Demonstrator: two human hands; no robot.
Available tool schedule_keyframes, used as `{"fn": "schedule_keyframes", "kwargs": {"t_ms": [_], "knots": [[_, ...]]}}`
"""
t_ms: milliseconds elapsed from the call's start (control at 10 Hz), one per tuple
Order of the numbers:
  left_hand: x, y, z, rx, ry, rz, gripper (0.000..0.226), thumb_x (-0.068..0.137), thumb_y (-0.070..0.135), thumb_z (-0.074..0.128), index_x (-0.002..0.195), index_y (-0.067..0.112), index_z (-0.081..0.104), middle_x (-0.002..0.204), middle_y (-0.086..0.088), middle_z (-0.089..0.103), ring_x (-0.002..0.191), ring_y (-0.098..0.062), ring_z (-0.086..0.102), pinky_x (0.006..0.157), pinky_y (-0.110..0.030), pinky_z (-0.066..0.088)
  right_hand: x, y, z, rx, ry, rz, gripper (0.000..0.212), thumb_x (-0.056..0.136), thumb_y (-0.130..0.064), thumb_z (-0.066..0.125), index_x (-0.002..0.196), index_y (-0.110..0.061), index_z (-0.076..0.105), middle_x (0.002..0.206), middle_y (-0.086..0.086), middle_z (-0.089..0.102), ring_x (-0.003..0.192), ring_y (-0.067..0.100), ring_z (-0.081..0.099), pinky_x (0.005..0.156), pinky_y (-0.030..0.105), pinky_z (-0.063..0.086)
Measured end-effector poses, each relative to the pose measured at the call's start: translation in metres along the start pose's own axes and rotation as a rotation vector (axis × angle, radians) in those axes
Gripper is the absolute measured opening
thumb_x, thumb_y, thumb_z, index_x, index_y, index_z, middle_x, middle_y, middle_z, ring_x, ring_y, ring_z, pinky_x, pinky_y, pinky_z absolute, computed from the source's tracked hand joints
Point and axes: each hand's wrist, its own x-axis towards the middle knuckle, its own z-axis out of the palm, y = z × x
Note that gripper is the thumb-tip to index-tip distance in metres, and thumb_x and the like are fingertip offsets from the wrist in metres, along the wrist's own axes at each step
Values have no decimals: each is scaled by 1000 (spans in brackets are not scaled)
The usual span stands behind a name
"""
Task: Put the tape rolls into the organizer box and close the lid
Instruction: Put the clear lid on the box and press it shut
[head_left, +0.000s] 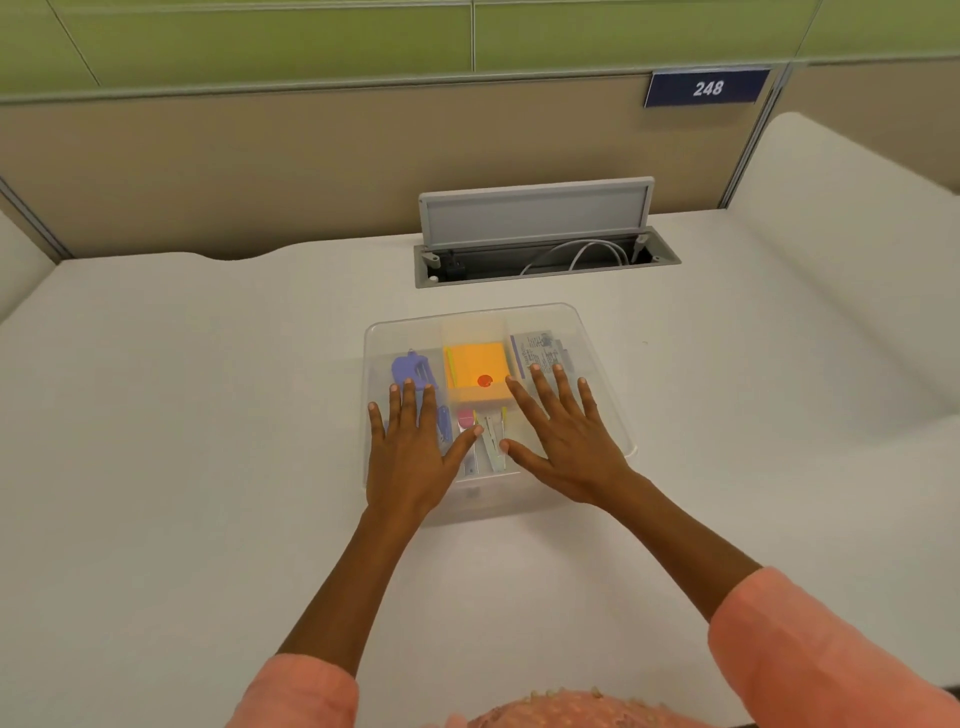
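Both hands lie flat, fingers spread, on the clear lid (540, 318) of the box (493, 506) at the middle of the desk (208, 415). The left hand (410, 457) covers the near left part, the right hand (566, 441) the near right. Under the lid an orange pad (475, 371) and a purple tool (410, 369) show between and beyond the fingers. I cannot pick out any tape rolls through the plastic.

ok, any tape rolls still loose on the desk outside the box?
No, the desk around the organizer box holds no tape rolls, and both the left hand and right hand lie flat on its lid.
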Motion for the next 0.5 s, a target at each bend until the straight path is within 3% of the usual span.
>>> {"fn": "schedule_keyframes", "kwargs": {"t_ms": [100,200,300,400,500], "knots": [[8,2,-5,9,13,20,124,43,85,-27,145,19,-4,158,-9,-6,145,-26,-7,116,-45,-9,5,1,-10,107,0,27,76,77,-70,9,140,-36,-14,159,5,-8,145,26,-16,119,47,-8],[14,4,-10,3,23,71,120,46,85,-25,145,19,-5,158,-8,-7,145,-26,-8,116,-48,-7,4,4,-38,445,89,84,67,90,-50,39,146,-26,11,159,5,7,147,23,1,120,43,4],[17,6,-20,10,43,84,120,46,85,-26,145,20,-5,157,-8,-8,145,-26,-10,115,-47,-11,5,0,-69,683,268,108,61,90,-42,50,142,-22,28,153,5,30,142,20,25,116,37,23],[30,10,-36,3,114,92,119,46,86,-24,144,21,-4,157,-8,-10,145,-26,-12,113,-44,-16,4,-3,-143,1048,538,16,47,80,-47,64,121,-25,56,116,-5,67,105,8,62,86,23,49],[40,12,-47,24,141,102,115,50,85,-23,144,22,-5,157,-8,-9,145,-27,-12,114,-44,-15,-9,-2,-202,1182,720,-216,37,79,-44,68,110,-24,64,96,-5,73,86,12,69,71,21,54]]}}
